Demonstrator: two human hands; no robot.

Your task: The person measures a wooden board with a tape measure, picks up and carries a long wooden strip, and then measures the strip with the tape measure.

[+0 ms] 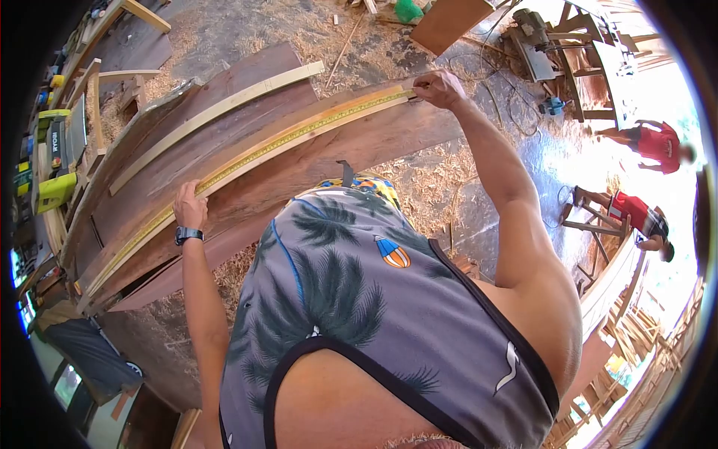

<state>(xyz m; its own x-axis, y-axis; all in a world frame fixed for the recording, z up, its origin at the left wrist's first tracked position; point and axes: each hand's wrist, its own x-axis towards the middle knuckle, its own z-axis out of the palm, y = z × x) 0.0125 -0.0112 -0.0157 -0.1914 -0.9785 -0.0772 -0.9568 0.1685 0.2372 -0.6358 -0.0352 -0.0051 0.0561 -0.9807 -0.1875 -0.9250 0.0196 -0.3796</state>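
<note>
A yellow tape measure is stretched along a long, pale, slightly curved wooden strip. My right hand is closed in a pinch at the far right end of the tape and strip. Lower left, my left hand, with a dark watch on its wrist, has its fingers curled over the tape and the strip's edge. The strip lies on wide reddish-brown boards. Another pale strip lies across the boards just beyond. The tape's case cannot be made out.
Wood shavings cover the floor. Green power tools stand at the left edge. A machine and trailing cables are upper right. Two people in red shirts are at the right, near stacked timber.
</note>
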